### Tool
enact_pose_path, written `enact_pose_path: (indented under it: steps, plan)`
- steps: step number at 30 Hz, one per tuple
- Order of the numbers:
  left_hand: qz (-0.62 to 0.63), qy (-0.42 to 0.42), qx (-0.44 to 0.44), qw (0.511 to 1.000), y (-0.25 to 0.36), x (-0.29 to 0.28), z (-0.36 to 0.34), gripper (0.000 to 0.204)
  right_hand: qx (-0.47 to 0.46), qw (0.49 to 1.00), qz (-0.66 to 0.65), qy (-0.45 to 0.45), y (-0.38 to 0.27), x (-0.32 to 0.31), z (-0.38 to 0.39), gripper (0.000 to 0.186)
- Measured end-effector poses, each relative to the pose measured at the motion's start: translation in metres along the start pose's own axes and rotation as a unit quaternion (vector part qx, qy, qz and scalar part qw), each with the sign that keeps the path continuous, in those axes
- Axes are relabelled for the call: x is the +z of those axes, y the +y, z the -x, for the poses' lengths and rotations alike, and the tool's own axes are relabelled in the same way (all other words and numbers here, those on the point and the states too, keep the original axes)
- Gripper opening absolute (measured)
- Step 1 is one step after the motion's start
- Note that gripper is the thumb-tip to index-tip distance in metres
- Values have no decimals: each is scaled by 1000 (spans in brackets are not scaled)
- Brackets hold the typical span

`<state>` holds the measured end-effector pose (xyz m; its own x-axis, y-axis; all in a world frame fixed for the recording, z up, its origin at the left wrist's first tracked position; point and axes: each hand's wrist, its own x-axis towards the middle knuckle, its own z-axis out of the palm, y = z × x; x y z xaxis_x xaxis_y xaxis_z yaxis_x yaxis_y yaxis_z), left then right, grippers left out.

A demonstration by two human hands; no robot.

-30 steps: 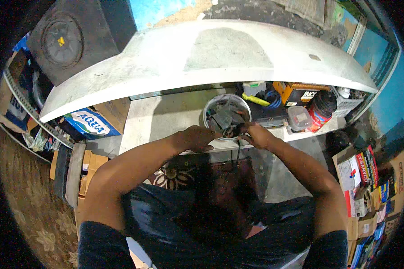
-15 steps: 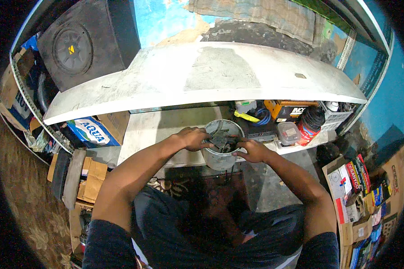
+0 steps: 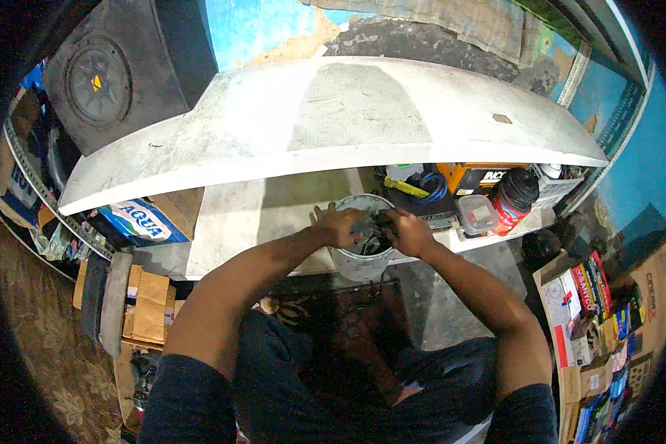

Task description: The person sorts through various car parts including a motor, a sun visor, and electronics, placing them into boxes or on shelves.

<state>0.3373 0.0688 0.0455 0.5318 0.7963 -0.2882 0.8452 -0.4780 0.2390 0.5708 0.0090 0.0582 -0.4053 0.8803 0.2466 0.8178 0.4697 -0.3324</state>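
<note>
A pale, scuffed bucket (image 3: 362, 268) stands before me at the front edge of the lower shelf. Inside it lies a jumble of dark, cable-like and small black pieces (image 3: 374, 240), too cluttered to name one by one. My left hand (image 3: 340, 225) reaches over the left rim, some fingers spread outside and others dipping toward the contents. At the right rim, my right hand (image 3: 410, 232) has its fingers curled inward and closed at a dark piece, whose kind I cannot make out.
Above the bucket runs a white upper shelf (image 3: 466, 118) bearing a black speaker box (image 3: 96, 81). On the lower shelf are a blue-and-white carton (image 3: 144, 220), coiled blue cable (image 3: 433, 189), a clear tub (image 3: 478, 214) and a red container (image 3: 512, 214). Packed cardboard boxes (image 3: 570, 296) stand right.
My left hand has moved right, farther over the bucket's mouth. The right hand has shifted slightly up and inward over the rim. The view has moved a little.
</note>
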Motion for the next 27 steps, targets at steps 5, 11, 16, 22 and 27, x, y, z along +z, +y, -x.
enact_pose_path:
  steps: [5,11,16,22,27]
  plan:
    - [-84,51,66,993,14,-1,-6,61,-35,996,21,73,19,15,-6,40]
    - [3,51,124,991,-10,3,-15,51,43,991,104,-68,16,18,-15,28]
    - [-25,53,182,982,-18,-2,-22,32,-5,990,136,-17,34,30,-11,26]
    - [-71,72,165,981,-18,3,-22,23,-22,992,77,-99,52,30,-21,29]
    - [-150,241,155,946,-27,23,-16,29,-17,996,86,1,29,24,-6,28]
